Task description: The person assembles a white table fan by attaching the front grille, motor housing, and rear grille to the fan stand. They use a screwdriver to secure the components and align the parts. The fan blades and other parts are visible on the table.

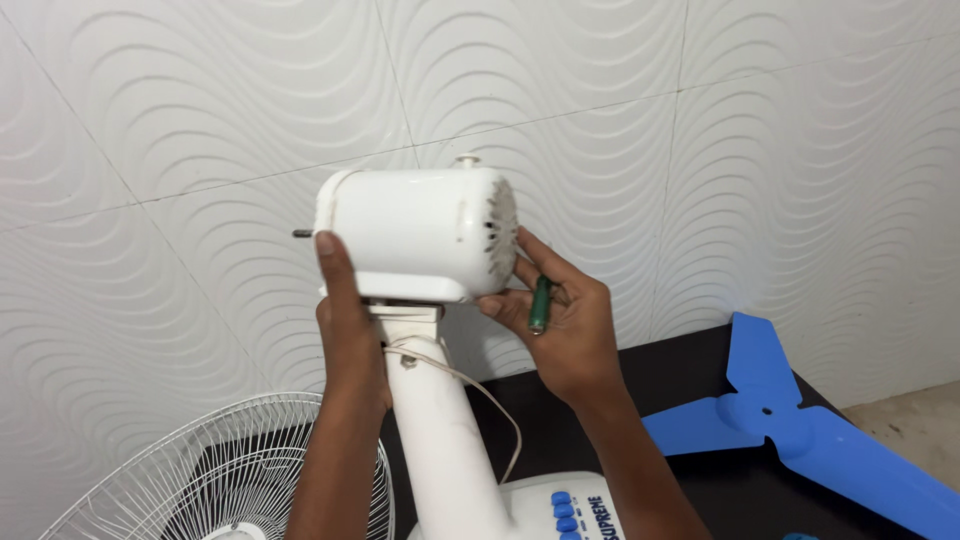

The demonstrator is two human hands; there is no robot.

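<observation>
white motor housing [415, 235] gripped by left hand [345, 330]; right hand [560, 320] clasps green screwdriver [540, 305] beside wall [700, 120].

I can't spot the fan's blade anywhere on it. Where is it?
The blue fan blade lies detached on the dark table, at the right of the head view, beyond the right hand.

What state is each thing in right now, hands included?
Fan motor housing: on its stand, bare shaft, no blade or grille.
Stand neck: upright, loose white wire hanging beside it.
Blue fan blade: off, lying flat on the dark table.
White wire grille: off, lower left.
Left hand: gripping the housing's front edge.
Right hand: holding a green-handled tool at the housing's rear.
</observation>
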